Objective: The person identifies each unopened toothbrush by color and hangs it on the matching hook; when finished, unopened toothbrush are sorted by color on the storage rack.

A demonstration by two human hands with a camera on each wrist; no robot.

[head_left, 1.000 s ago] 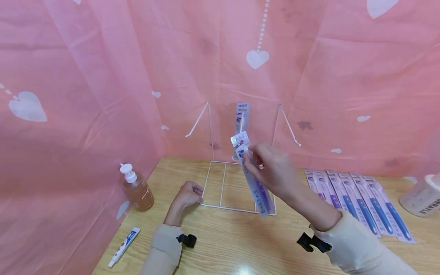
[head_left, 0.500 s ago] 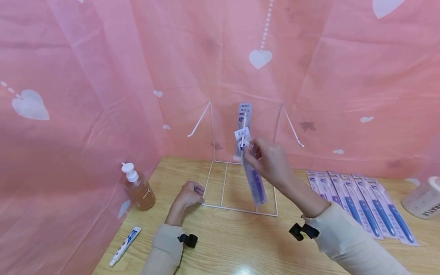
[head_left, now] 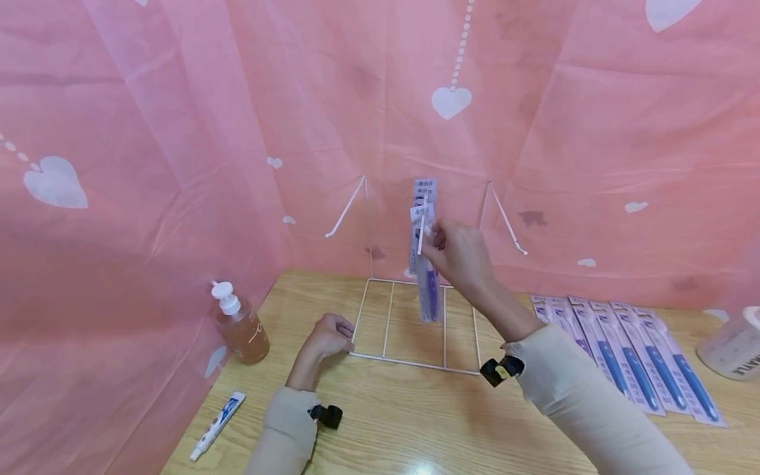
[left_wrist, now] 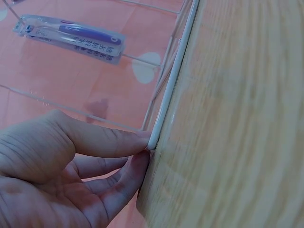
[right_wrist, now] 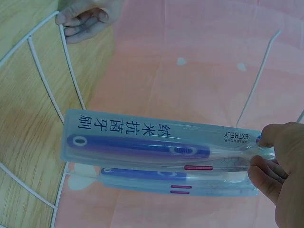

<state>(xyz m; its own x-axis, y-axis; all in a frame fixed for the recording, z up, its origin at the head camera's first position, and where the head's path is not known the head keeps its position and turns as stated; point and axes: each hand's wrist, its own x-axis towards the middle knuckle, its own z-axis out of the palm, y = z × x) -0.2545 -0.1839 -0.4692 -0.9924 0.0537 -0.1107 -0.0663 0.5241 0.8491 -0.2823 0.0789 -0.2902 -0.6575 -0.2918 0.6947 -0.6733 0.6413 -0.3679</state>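
Note:
A white wire rack (head_left: 415,364) stands on the wooden table with three hook arms raised at the back. My left hand (head_left: 326,335) holds its front left corner; in the left wrist view thumb and finger pinch the wire (left_wrist: 164,114). With thumb and fingers, my right hand (head_left: 466,260) pinches the upper part of a packaged purple toothbrush (head_left: 429,290), which hangs almost upright. The middle hook (head_left: 420,245) passes through the top of its pack. Other packaged toothbrushes (head_left: 425,185) hang further back on that hook. The right fingers partly cover the held pack's brush end (right_wrist: 251,153).
The left hook (head_left: 344,208) and right hook (head_left: 507,221) carry nothing. Several packaged toothbrushes (head_left: 629,356) lie in a row at right, beside a white canister (head_left: 733,346). A pump bottle (head_left: 240,330) and toothpaste tube (head_left: 218,425) are at left. A pink curtain (head_left: 332,99) hangs behind.
My right hand has moved up and back with the packaged toothbrush, sliding it further along the middle hook. The pack has swung from slanted to nearly upright. My left hand keeps its hold.

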